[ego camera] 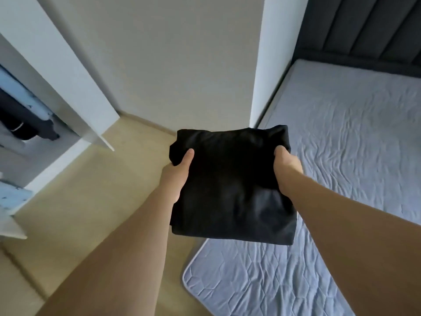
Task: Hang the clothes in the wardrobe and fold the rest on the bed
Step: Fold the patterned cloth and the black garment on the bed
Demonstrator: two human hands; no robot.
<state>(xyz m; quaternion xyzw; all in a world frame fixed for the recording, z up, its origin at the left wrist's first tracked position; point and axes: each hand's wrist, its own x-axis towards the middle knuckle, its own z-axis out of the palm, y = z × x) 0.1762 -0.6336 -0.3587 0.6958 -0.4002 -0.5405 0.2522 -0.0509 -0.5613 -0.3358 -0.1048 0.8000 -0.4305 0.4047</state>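
both hands grip the folded black garment (230, 185) in the air between bed (341, 144) and wardrobe (68, 87) — left hand (176, 179) and right hand (286, 168) clamping opposite edges — so keep it level and the folds probably hold.

Left hand (176, 176) and right hand (287, 171) hold a folded black garment (230, 185) beside the bed (341, 156).

Soft daylight, blurred, warped edges
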